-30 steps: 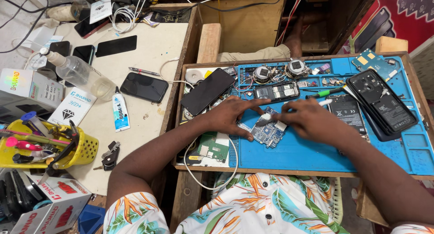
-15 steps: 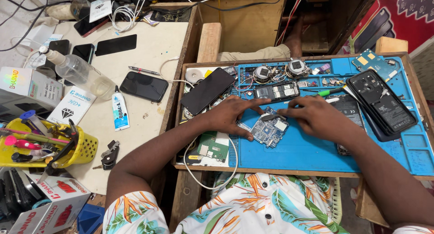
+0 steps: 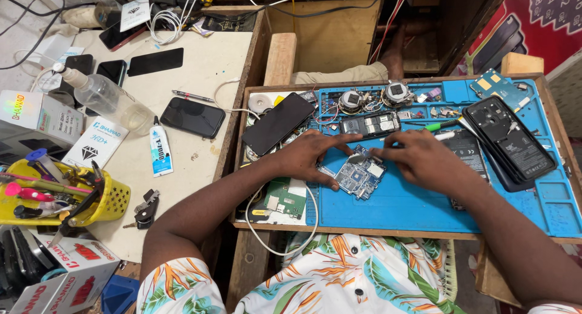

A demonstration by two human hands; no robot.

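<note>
A blue phone circuit board [image 3: 356,176] lies on the blue repair mat [image 3: 424,211]. My left hand [image 3: 310,156] rests at the board's left edge, thumb under it and fingers along its top. My right hand [image 3: 421,159] sits just right of the board, fingertips touching its upper right corner and a small metal piece there. Both hands steady the board flat on the mat.
A black phone [image 3: 277,123] lies at the mat's left, opened phone backs [image 3: 509,141] at the right, small parts along the top. A green board [image 3: 284,197] sits by my left wrist. The side table holds phones, a glue tube [image 3: 160,150], a bottle, a yellow tool basket [image 3: 103,202].
The board shifted slightly right and turned under my fingers. My right hand moved in from the right to its upper corner; my left hand stays at its left edge.
</note>
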